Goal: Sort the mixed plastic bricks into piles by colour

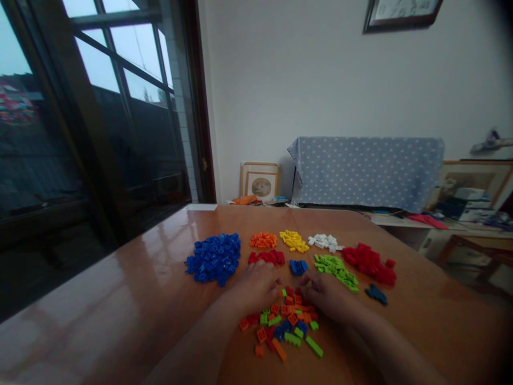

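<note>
Between my forearms lies a loose mix of orange, red, green and blue bricks (292,315). My left hand (262,280) is at the upper left edge of this mix, just in front of a small red pile (267,257); its fingers curl inward, and what they hold, if anything, is hidden. At the mix's upper right, my right hand (320,289) has bent fingers close to the bricks, and its fingertips are too blurred to read. A small group of blue bricks (298,267) sits just beyond the gap between the hands.
A large blue pile (216,258) lies left. Farther back are orange (263,240), yellow (294,241) and white (325,242) piles. Light green (336,271), red (369,263) and dark teal (377,294) pieces lie right on the wooden table (132,283).
</note>
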`<action>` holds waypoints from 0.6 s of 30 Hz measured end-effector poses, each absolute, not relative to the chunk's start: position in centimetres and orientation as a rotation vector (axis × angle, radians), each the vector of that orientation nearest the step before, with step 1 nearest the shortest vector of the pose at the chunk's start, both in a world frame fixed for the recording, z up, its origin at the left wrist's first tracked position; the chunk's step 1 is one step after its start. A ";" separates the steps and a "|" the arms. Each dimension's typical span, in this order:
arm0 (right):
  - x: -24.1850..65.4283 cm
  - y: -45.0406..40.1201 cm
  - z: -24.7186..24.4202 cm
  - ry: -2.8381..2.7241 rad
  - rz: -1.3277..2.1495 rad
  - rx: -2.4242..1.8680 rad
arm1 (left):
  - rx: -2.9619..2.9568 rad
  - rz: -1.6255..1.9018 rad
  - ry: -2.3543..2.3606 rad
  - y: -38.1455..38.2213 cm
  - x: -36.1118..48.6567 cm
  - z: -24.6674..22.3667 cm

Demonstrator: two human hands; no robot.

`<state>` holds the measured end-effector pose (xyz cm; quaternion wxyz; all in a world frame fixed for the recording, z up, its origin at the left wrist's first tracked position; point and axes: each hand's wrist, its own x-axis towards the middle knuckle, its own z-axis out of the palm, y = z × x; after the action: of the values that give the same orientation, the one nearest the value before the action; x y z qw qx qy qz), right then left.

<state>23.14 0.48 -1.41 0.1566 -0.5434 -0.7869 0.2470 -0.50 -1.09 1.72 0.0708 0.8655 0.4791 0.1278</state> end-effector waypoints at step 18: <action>22.6 1.3 -2.9 -2.322 0.664 -1.346 | 2.603 0.227 1.513 -1.7 0.0 1.9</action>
<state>22.58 1.31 -2.88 0.1874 -0.4782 -0.8250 0.2359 0.04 -1.67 1.92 0.0612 0.8605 0.5002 0.0751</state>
